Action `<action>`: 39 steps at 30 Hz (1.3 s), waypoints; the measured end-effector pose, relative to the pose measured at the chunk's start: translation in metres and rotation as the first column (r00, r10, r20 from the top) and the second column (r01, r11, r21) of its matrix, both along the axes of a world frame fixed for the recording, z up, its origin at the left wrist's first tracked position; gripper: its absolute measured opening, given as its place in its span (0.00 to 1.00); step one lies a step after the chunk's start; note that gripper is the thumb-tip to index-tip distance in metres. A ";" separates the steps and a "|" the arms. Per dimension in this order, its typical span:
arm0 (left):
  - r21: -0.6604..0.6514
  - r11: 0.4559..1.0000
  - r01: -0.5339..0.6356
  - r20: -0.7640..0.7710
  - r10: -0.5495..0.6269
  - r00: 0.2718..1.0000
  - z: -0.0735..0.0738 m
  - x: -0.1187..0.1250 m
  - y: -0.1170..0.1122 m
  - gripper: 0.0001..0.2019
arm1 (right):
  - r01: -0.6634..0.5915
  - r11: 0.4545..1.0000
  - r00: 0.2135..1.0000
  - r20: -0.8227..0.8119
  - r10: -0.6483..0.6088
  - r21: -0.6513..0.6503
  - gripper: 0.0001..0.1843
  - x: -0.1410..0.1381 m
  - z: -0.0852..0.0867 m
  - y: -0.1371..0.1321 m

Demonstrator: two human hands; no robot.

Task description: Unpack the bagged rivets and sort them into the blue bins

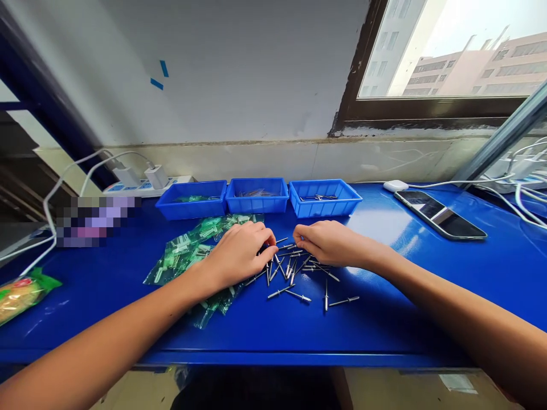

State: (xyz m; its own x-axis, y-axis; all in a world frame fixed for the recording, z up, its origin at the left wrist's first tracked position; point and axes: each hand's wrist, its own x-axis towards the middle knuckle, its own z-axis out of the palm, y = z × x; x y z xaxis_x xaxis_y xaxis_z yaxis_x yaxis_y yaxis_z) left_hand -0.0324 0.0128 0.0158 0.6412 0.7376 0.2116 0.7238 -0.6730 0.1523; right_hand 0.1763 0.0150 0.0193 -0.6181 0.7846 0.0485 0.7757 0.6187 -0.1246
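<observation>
A loose heap of silver blind rivets point(281, 291) lies on the blue table point(384, 330) between my hands. My left hand point(241, 250) reaches over the heap's left side, fingers curled in and thumb close to them. Rivets show beside its fingertips, but whether any is gripped is hidden. Just above the heap's right side, my right hand point(331, 242) is closed, thumb against the bent fingers; what is inside cannot be seen. Clear green-tinted bags point(177, 250) of small parts spread out under and left of my left hand.
Along the wall stand three blue bins: the left bin point(188, 212) with green-tinted bags, the middle bin point(256, 204) with clear bags, the right bin point(327, 209) with rivets. A phone point(440, 213), white case point(395, 185), power strip point(175, 181) and wrapped snack point(21, 293) lie around.
</observation>
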 end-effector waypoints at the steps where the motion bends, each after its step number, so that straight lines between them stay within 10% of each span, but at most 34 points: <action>1: 0.008 1.000 -0.002 0.016 0.001 1.000 0.000 0.000 -0.001 0.07 | 0.014 0.999 1.000 0.021 -0.015 0.045 0.09 -0.001 0.002 -0.002; 12: 0.051 0.999 0.008 0.273 -0.022 0.962 -0.002 0.005 -0.005 0.02 | 0.038 0.977 0.999 -0.026 -0.033 0.210 0.08 -0.013 0.010 -0.023; 39: 0.004 0.995 -0.100 0.307 0.094 0.947 0.001 0.003 -0.005 0.06 | 0.067 0.966 0.954 -0.301 0.011 0.249 0.14 -0.007 0.000 -0.009</action>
